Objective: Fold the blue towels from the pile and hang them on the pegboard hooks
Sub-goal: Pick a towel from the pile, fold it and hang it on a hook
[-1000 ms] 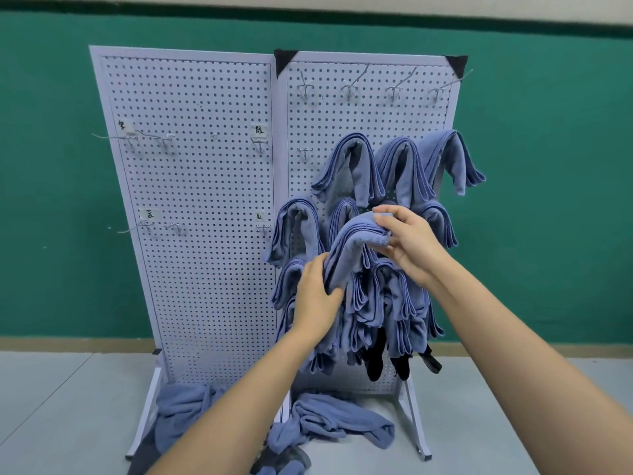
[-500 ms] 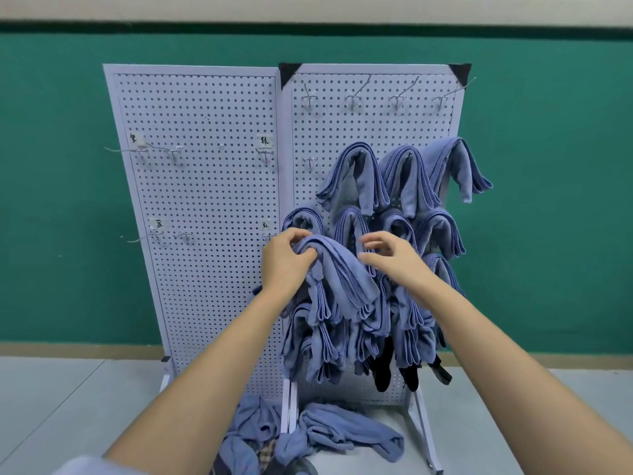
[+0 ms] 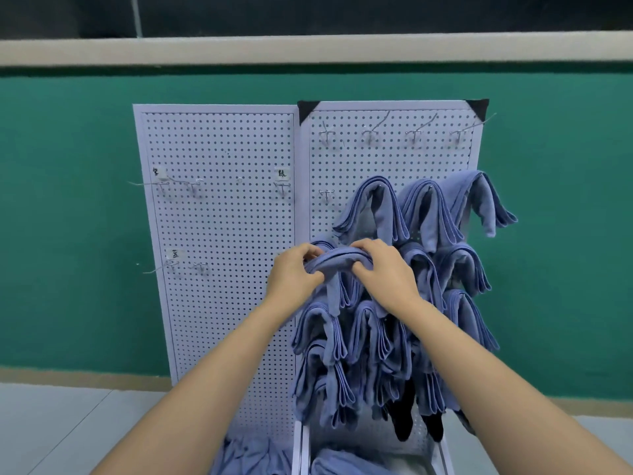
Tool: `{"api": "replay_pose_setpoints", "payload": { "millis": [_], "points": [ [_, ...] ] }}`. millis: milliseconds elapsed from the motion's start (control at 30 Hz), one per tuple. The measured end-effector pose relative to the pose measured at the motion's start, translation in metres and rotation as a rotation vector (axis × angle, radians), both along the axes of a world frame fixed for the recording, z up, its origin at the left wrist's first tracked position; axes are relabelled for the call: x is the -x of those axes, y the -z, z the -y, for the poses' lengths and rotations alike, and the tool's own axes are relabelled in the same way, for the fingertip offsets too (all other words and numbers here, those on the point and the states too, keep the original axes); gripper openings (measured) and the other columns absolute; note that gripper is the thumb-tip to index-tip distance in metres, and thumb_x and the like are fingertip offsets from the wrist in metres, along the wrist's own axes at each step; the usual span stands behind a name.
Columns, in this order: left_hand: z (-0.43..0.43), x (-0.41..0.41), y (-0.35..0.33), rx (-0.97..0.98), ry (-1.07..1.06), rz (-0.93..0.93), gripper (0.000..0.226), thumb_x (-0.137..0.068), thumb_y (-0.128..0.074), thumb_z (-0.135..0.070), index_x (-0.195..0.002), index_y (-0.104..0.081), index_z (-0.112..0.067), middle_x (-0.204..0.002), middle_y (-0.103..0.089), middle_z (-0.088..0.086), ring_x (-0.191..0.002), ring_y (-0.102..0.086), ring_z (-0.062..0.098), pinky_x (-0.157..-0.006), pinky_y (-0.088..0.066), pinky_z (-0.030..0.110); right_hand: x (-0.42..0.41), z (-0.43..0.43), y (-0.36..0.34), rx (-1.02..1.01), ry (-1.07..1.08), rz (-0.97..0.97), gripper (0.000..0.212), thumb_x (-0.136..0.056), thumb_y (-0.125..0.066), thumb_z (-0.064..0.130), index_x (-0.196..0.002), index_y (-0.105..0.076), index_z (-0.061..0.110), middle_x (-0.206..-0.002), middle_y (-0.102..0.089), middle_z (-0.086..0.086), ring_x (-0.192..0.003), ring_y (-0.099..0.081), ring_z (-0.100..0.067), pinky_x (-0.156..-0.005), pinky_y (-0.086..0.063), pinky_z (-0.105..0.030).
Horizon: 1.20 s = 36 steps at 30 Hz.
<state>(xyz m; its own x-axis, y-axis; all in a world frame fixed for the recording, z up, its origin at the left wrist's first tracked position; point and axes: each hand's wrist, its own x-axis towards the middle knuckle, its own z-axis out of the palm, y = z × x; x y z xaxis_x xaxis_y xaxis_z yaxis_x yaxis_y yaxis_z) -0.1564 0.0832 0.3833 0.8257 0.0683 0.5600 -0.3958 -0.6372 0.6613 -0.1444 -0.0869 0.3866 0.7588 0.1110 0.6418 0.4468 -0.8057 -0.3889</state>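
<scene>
A folded blue towel (image 3: 337, 260) is draped over a hook at the left side of the right pegboard panel (image 3: 394, 156). My left hand (image 3: 294, 275) grips its left end and my right hand (image 3: 383, 272) grips its right end, fingers curled over the fold. Several other folded blue towels (image 3: 428, 207) hang on hooks around and below it. The hook under the held towel is hidden. Loose blue towels (image 3: 253, 455) lie in a pile on the floor at the foot of the boards.
The left pegboard panel (image 3: 219, 234) carries bare wire hooks (image 3: 164, 185) with small labels. A row of bare hooks (image 3: 370, 132) runs along the top of the right panel. Two dark items (image 3: 404, 426) hang low. A green wall stands behind.
Both hands carried the folded towel leftward and up to the hook on the left of the right panel. The camera tilted upward, so the floor pile sits lower in view.
</scene>
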Motion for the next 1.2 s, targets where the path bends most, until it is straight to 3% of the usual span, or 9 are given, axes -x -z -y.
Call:
{"api": "replay_pose_setpoints", "payload": {
  "millis": [167, 267, 433, 633, 733, 867, 967, 1067, 1200],
  "points": [
    [-0.008, -0.011, -0.022, 0.057, -0.003, 0.120, 0.023, -0.082, -0.060, -0.006, -0.099, -0.067, -0.020, -0.090, -0.065, -0.009, -0.084, -0.060, 0.010, -0.073, -0.051, 0.026, -0.010, -0.007, -0.025, -0.080, -0.014, 0.061, 0.033, -0.093, -0.049, 0.024, -0.124, -0.057, 0.023, -0.118, -0.060, 0.001, -0.101, -0.056, -0.019, -0.071, -0.043, -0.031],
    [-0.012, -0.029, -0.053, 0.161, 0.010, 0.222, 0.023, -0.082, -0.060, -0.003, -0.100, -0.069, -0.015, -0.089, -0.068, -0.004, -0.084, -0.063, 0.015, -0.077, -0.056, 0.032, -0.016, -0.018, -0.057, -0.178, -0.040, 0.121, 0.032, -0.093, -0.051, 0.023, -0.124, -0.057, 0.019, -0.120, -0.062, 0.000, -0.098, -0.056, -0.017, -0.073, -0.042, -0.029],
    [-0.018, -0.065, -0.098, 0.330, 0.019, 0.311, 0.024, -0.081, -0.059, -0.001, -0.100, -0.069, -0.011, -0.093, -0.071, 0.004, -0.087, -0.067, 0.022, -0.078, -0.058, 0.044, -0.037, -0.042, -0.103, -0.325, -0.040, 0.123, 0.025, -0.091, -0.052, 0.019, -0.115, -0.059, 0.019, -0.095, -0.060, 0.003, -0.087, -0.056, -0.017, -0.072, -0.048, -0.033],
    [-0.008, -0.105, -0.124, 0.320, -0.037, 0.373, 0.027, -0.086, -0.053, 0.004, -0.106, -0.066, -0.006, -0.099, -0.067, 0.006, -0.087, -0.058, 0.016, -0.082, -0.053, 0.032, -0.081, -0.066, -0.124, -0.486, -0.010, 0.036, 0.031, -0.091, -0.050, 0.010, -0.122, -0.054, 0.012, -0.113, -0.062, -0.005, -0.092, -0.055, -0.021, -0.079, -0.047, -0.035],
    [-0.005, -0.127, -0.113, 0.332, -0.031, 0.339, 0.028, -0.085, -0.051, 0.005, -0.106, -0.066, -0.007, -0.092, -0.063, 0.001, -0.084, -0.057, 0.014, -0.077, -0.049, 0.024, -0.103, -0.069, -0.115, -0.507, 0.005, 0.006, 0.033, -0.092, -0.046, 0.005, -0.124, -0.053, 0.010, -0.117, -0.061, -0.007, -0.090, -0.051, -0.019, -0.073, -0.040, -0.030],
    [-0.002, -0.152, -0.078, 0.348, -0.012, 0.275, 0.034, -0.082, -0.048, 0.010, -0.106, -0.066, -0.007, -0.096, -0.065, 0.002, -0.085, -0.057, 0.013, -0.078, -0.049, 0.021, -0.128, -0.066, -0.087, -0.470, 0.045, -0.062, 0.036, -0.093, -0.044, 0.006, -0.128, -0.051, 0.012, -0.125, -0.059, -0.007, -0.107, -0.057, -0.026, -0.076, -0.038, -0.026],
    [-0.001, -0.159, -0.058, 0.376, 0.043, 0.284, 0.033, -0.082, -0.053, 0.010, -0.107, -0.063, -0.009, -0.100, -0.066, 0.002, -0.082, -0.057, 0.006, -0.073, -0.046, 0.007, -0.137, -0.064, -0.067, -0.461, 0.026, -0.004, 0.038, -0.092, -0.048, 0.005, -0.128, -0.050, 0.016, -0.126, -0.059, -0.003, -0.099, -0.057, -0.021, -0.075, -0.039, -0.026],
    [-0.001, -0.163, -0.046, 0.375, 0.051, 0.286, 0.036, -0.082, -0.060, 0.003, -0.112, -0.058, -0.015, -0.108, -0.063, -0.001, -0.094, -0.057, 0.011, -0.083, -0.048, 0.019, -0.139, -0.062, -0.053, -0.426, 0.021, 0.067, 0.040, -0.089, -0.058, 0.012, -0.127, -0.047, 0.014, -0.127, -0.055, -0.002, -0.104, -0.055, -0.018, -0.080, -0.048, -0.034],
    [-0.005, -0.167, -0.028, 0.310, -0.023, 0.248, 0.040, -0.081, -0.061, 0.000, -0.116, -0.055, -0.018, -0.113, -0.059, -0.002, -0.102, -0.054, 0.016, -0.086, -0.050, 0.031, -0.130, -0.057, -0.025, -0.009, 0.391, 0.175, 0.047, -0.086, -0.063, 0.037, -0.122, -0.047, 0.011, -0.130, -0.044, -0.007, -0.118, -0.042, -0.027, -0.088, -0.042, -0.039]
  ]
}}
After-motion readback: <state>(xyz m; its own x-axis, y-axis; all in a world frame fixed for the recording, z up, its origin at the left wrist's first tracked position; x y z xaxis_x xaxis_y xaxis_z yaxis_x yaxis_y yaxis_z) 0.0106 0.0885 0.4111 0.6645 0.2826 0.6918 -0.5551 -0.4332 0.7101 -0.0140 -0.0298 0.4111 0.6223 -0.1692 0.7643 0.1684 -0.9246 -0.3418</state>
